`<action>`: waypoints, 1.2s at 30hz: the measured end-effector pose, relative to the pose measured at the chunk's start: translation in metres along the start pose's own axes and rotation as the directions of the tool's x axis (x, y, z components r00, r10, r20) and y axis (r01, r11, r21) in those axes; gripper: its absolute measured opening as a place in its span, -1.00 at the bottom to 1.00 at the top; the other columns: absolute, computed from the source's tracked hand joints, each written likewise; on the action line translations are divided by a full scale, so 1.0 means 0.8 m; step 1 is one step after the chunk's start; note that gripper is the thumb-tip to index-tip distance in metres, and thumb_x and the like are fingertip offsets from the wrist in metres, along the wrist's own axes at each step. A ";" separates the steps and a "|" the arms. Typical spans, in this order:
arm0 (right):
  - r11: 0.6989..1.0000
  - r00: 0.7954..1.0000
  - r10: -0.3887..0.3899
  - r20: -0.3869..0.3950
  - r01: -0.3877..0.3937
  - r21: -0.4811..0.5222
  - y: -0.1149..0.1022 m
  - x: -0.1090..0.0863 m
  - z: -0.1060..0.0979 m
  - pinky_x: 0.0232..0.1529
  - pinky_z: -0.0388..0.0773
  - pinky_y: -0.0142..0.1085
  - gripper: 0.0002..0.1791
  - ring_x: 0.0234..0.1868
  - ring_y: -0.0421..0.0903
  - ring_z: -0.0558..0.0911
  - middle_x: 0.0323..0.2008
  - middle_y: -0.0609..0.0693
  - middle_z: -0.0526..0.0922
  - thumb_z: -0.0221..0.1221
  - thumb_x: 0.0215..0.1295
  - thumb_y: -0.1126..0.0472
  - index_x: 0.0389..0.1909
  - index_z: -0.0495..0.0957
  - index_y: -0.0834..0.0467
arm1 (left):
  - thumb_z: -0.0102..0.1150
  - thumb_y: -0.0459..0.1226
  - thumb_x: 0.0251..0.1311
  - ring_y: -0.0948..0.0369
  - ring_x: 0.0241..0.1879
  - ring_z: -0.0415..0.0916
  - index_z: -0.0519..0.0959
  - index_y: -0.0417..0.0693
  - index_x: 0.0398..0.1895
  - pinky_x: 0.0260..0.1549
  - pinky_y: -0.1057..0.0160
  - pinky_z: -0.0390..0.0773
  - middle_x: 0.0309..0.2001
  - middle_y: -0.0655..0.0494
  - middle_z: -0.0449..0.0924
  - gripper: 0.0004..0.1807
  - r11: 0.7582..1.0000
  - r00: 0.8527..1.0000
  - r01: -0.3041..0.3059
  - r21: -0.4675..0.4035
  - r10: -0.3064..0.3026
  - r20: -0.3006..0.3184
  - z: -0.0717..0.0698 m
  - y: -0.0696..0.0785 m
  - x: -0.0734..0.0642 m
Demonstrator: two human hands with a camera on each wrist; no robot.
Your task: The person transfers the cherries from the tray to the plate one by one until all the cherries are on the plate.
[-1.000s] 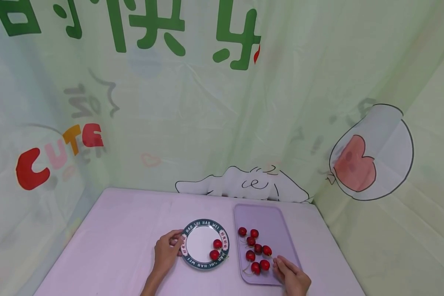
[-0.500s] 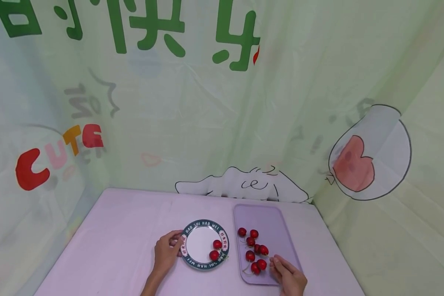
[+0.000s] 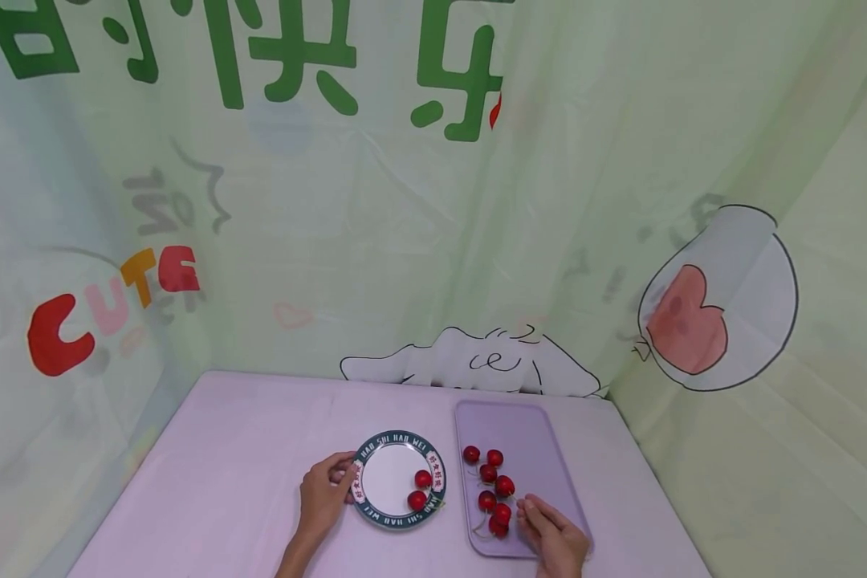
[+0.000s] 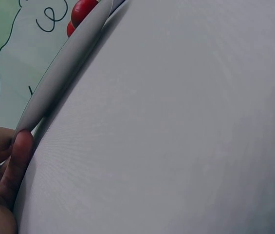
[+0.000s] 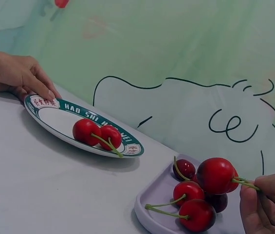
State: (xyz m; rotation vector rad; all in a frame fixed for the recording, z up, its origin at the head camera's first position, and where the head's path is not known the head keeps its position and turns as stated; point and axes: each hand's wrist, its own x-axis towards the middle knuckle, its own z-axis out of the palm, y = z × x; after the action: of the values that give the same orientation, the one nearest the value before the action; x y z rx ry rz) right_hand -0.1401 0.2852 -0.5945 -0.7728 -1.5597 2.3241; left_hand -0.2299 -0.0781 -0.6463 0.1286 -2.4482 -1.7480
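Observation:
My left hand [image 3: 325, 491] grips the left rim of a round white plate [image 3: 386, 475] with a dark green lettered border. Two red cherries [image 5: 86, 131] lie at the plate's right side, their green stems over the rim. Over a light purple tray [image 3: 511, 425], my right hand [image 3: 555, 536] pinches green stems [image 5: 247, 183] between thumb and fingers. A pair of cherries [image 5: 216, 175] hangs from those stems, one largely hiding the other in the right wrist view. Several more cherries [image 5: 197, 215] sit on the tray's left half. The left wrist view shows the fingers [image 4: 19, 156] at the plate's edge.
A pale tablecloth [image 3: 253, 449] covers the table. Behind it hangs a light green curtain [image 3: 405, 241] with printed letters and drawings, and further curtain sides enclose the table left and right. The tray stands right of the plate, a narrow gap between them.
My right hand has moved left over the tray, and the pinched pair of cherries has moved left with it, overlapping the others. My left hand and the plate stay in place.

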 end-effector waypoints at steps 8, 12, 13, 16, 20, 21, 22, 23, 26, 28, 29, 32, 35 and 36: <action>1.000 1.000 -0.017 0.026 0.016 0.010 0.007 0.002 0.008 -0.21 0.85 -0.39 -0.76 -0.36 -0.24 0.84 -0.42 -0.09 0.86 0.35 0.44 0.45 -0.32 0.86 0.08 | 0.34 -0.37 0.47 0.29 -0.50 0.61 0.75 -0.04 0.23 -0.56 0.37 0.73 -0.15 0.04 0.74 -0.68 1.000 1.000 0.012 0.008 -0.012 -0.004 -0.001 -0.002 0.003; 1.000 1.000 -0.004 0.025 0.004 -0.004 0.009 0.000 0.017 -0.20 0.86 -0.37 -0.84 -0.34 -0.22 0.85 -0.40 -0.09 0.87 0.39 0.42 0.42 -0.28 0.87 0.13 | 0.32 -0.38 0.47 0.27 -0.52 0.61 0.74 -0.08 0.23 -0.57 0.36 0.72 -0.14 0.01 0.75 -0.68 1.000 1.000 -0.001 0.018 0.001 -0.006 -0.003 0.000 0.003; 1.000 1.000 -0.003 0.026 0.003 -0.011 0.009 -0.002 0.019 -0.19 0.86 -0.37 -0.85 -0.33 -0.23 0.85 -0.39 -0.09 0.87 0.38 0.43 0.41 -0.25 0.87 0.14 | 0.32 -0.37 0.47 0.28 -0.51 0.61 0.74 -0.07 0.23 -0.57 0.36 0.72 -0.14 0.01 0.75 -0.68 1.000 1.000 0.001 0.020 -0.001 -0.005 -0.003 -0.001 0.003; 1.000 0.999 -0.004 0.032 0.005 -0.024 0.008 -0.006 0.024 -0.20 0.86 -0.37 -0.88 -0.34 -0.22 0.85 -0.38 -0.09 0.88 0.37 0.44 0.42 -0.18 0.87 0.21 | 0.33 -0.36 0.48 0.28 -0.48 0.60 0.75 -0.04 0.22 -0.56 0.37 0.72 -0.15 0.04 0.74 -0.69 1.000 1.000 0.015 0.021 -0.015 -0.002 -0.001 -0.003 0.003; 0.999 0.999 -0.020 0.050 0.021 -0.034 0.007 -0.012 0.032 -0.20 0.86 -0.36 -0.87 -0.35 -0.22 0.85 -0.37 -0.08 0.88 0.36 0.44 0.43 -0.10 0.84 0.31 | 0.34 -0.35 0.48 0.28 -0.47 0.60 0.75 -0.02 0.23 -0.56 0.36 0.72 -0.15 0.06 0.74 -0.69 0.999 1.000 0.021 0.024 -0.021 -0.002 0.002 -0.005 0.003; 0.999 0.998 -0.021 0.052 0.023 -0.037 0.007 -0.013 0.034 -0.20 0.86 -0.36 -0.88 -0.35 -0.22 0.85 -0.38 -0.08 0.88 0.36 0.44 0.44 -0.12 0.85 0.29 | 0.33 -0.35 0.48 0.27 -0.47 0.61 0.75 -0.02 0.23 -0.56 0.36 0.73 -0.15 0.06 0.74 -0.68 0.999 1.000 0.019 0.025 -0.019 -0.001 0.002 -0.005 0.004; 0.999 0.998 -0.017 0.056 0.020 -0.040 0.006 -0.014 0.036 -0.20 0.86 -0.36 -0.87 -0.35 -0.23 0.85 -0.38 -0.09 0.88 0.35 0.45 0.43 -0.12 0.85 0.28 | 0.33 -0.35 0.48 0.27 -0.47 0.61 0.75 -0.03 0.24 -0.56 0.35 0.73 -0.15 0.05 0.74 -0.68 1.000 1.000 0.017 0.026 -0.017 0.000 0.002 -0.005 0.003; 0.999 0.998 -0.018 0.060 0.021 -0.043 0.005 -0.016 0.039 -0.21 0.86 -0.37 -0.87 -0.35 -0.23 0.85 -0.38 -0.08 0.88 0.35 0.46 0.43 -0.12 0.86 0.27 | 0.33 -0.35 0.49 0.27 -0.47 0.61 0.74 -0.03 0.24 -0.56 0.35 0.73 -0.15 0.05 0.74 -0.68 1.000 1.000 0.018 0.026 -0.018 0.000 0.002 -0.005 0.003; 0.999 0.998 -0.003 0.070 0.006 -0.035 0.000 -0.023 0.049 -0.22 0.85 -0.40 -0.86 -0.36 -0.25 0.84 -0.38 -0.10 0.88 0.35 0.46 0.42 -0.17 0.87 0.20 | 0.33 -0.34 0.48 0.27 -0.48 0.61 0.75 -0.02 0.24 -0.56 0.36 0.73 -0.15 0.05 0.74 -0.68 1.000 1.000 0.018 0.023 -0.018 -0.006 0.001 -0.004 0.003; 1.000 0.997 0.000 0.078 0.002 -0.029 -0.004 -0.028 0.056 -0.23 0.84 -0.41 -0.86 -0.36 -0.26 0.83 -0.38 -0.10 0.87 0.34 0.46 0.43 -0.17 0.87 0.23 | 0.33 -0.35 0.48 0.28 -0.50 0.61 0.74 -0.05 0.24 -0.57 0.36 0.72 -0.15 0.04 0.75 -0.68 1.000 1.000 0.004 0.024 -0.004 -0.010 0.000 -0.002 0.003; 1.000 0.997 -0.001 0.080 0.003 -0.026 -0.007 -0.030 0.059 -0.24 0.84 -0.41 -0.87 -0.37 -0.26 0.82 -0.38 -0.09 0.87 0.34 0.46 0.43 -0.16 0.86 0.26 | 0.33 -0.35 0.48 0.28 -0.51 0.61 0.74 -0.06 0.23 -0.57 0.36 0.72 -0.15 0.03 0.75 -0.68 1.000 1.000 0.002 0.023 -0.001 -0.012 0.000 -0.001 0.002; 0.999 0.997 0.008 0.082 -0.005 -0.033 -0.010 -0.035 0.066 -0.24 0.85 -0.39 -0.88 -0.38 -0.23 0.82 -0.36 -0.07 0.87 0.36 0.44 0.42 -0.12 0.84 0.32 | 0.32 -0.36 0.48 0.28 -0.50 0.60 0.74 -0.08 0.24 -0.57 0.36 0.72 -0.14 0.02 0.75 -0.68 1.000 1.000 -0.001 0.019 0.001 -0.010 -0.001 0.002 0.001; 0.999 0.996 0.028 0.081 -0.025 -0.045 -0.004 -0.033 0.067 -0.23 0.86 -0.37 -0.86 -0.37 -0.21 0.82 -0.34 -0.05 0.87 0.38 0.44 0.39 -0.08 0.83 0.34 | 0.32 -0.36 0.48 0.28 -0.49 0.60 0.74 -0.09 0.24 -0.57 0.37 0.72 -0.13 0.02 0.75 -0.68 1.000 1.000 0.006 0.017 -0.006 -0.003 -0.001 0.004 -0.002; 0.998 0.996 0.032 0.082 -0.029 -0.047 -0.001 -0.031 0.067 -0.23 0.86 -0.37 -0.85 -0.36 -0.20 0.82 -0.34 -0.05 0.87 0.39 0.44 0.38 -0.06 0.83 0.34 | 0.32 -0.36 0.48 0.29 -0.48 0.60 0.73 -0.09 0.24 -0.57 0.37 0.72 -0.13 0.03 0.75 -0.68 1.000 1.000 0.003 0.018 -0.003 0.000 -0.001 0.004 -0.002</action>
State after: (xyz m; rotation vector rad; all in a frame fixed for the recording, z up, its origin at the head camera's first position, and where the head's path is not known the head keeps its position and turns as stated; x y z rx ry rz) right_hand -0.1487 0.2319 -0.5709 -0.7244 -1.6526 2.3778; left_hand -0.2279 -0.0776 -0.6428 0.1339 -2.4647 -1.7278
